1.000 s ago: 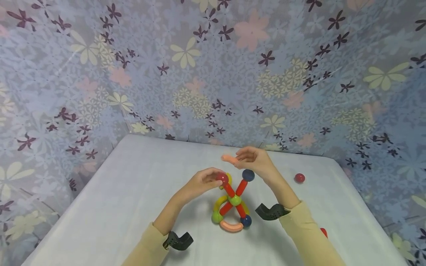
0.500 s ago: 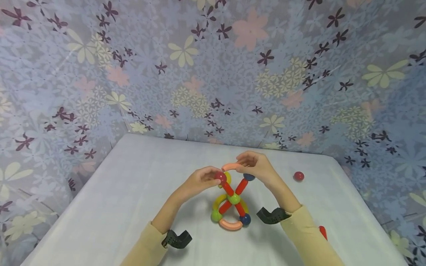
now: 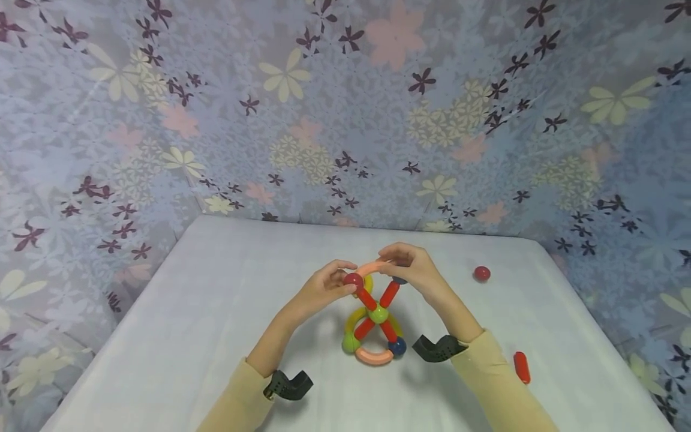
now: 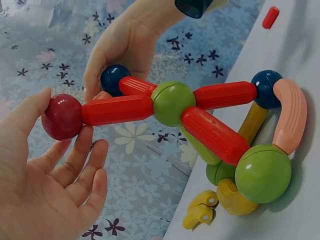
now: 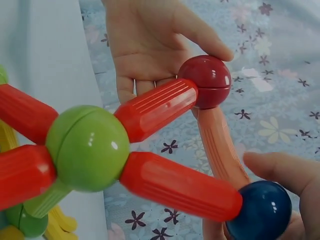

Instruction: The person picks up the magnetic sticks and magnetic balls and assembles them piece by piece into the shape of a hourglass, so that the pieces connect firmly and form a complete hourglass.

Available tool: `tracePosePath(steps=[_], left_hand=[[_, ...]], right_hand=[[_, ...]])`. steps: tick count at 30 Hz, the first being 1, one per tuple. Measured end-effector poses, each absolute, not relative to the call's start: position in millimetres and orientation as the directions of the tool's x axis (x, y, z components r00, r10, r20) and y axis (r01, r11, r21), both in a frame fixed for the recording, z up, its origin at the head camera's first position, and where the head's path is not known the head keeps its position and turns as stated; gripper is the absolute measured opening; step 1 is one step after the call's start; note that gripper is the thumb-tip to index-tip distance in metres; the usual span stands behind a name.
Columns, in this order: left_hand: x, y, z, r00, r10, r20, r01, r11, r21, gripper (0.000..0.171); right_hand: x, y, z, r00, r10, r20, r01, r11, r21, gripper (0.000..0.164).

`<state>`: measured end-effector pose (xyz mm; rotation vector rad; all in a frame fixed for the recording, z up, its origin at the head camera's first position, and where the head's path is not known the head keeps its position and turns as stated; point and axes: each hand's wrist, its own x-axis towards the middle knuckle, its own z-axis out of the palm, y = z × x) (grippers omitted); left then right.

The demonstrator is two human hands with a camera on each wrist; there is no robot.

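A magnetic ball-and-stick model stands on the table, with red sticks (image 4: 225, 95) meeting at a green ball (image 4: 174, 103). My left hand (image 3: 324, 291) pinches the red ball (image 4: 62, 117) at its upper left between thumb and fingers. Across the top, my right hand (image 3: 418, 267) holds a curved peach stick (image 5: 220, 145). One end of that stick meets the red ball; the other lies by the dark blue ball (image 5: 262, 212), partly hidden behind it. Lower down, another curved peach stick (image 4: 292, 115) joins a green ball (image 4: 262, 172) and a blue ball (image 4: 265, 90).
A loose red ball (image 3: 482, 273) lies toward the back right of the white table (image 3: 243, 258). Near my right sleeve is a loose red stick (image 3: 522, 367). Small yellow curved pieces (image 4: 200, 210) lie beside the model's base. Flowered cloth (image 3: 324, 120) hangs behind the table.
My right hand has brought the curved peach stick down between the top balls, and its left end now meets the red ball. The left hand keeps its hold on that ball.
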<state>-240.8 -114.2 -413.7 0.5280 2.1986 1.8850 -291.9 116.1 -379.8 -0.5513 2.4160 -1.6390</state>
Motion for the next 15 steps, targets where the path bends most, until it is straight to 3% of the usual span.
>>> tracePosePath(steps=[8, 15], left_hand=[[-240.1, -122.0, -411.4, -0.930, 0.361, 0.075, 0.137, 0.150, 0.979, 0.041], [-240.3, -123.7, -408.1, -0.925, 0.371, 0.078, 0.139, 0.141, 0.980, 0.046]], right_hand=[[-280.9, 134.8, -379.0, -0.961, -0.261, 0.095, -0.184, 0.344, -0.921, 0.034], [-257.1, 195.0, -398.2, -0.982, -0.063, 0.178, -0.188, 0.454, -0.871, 0.034]])
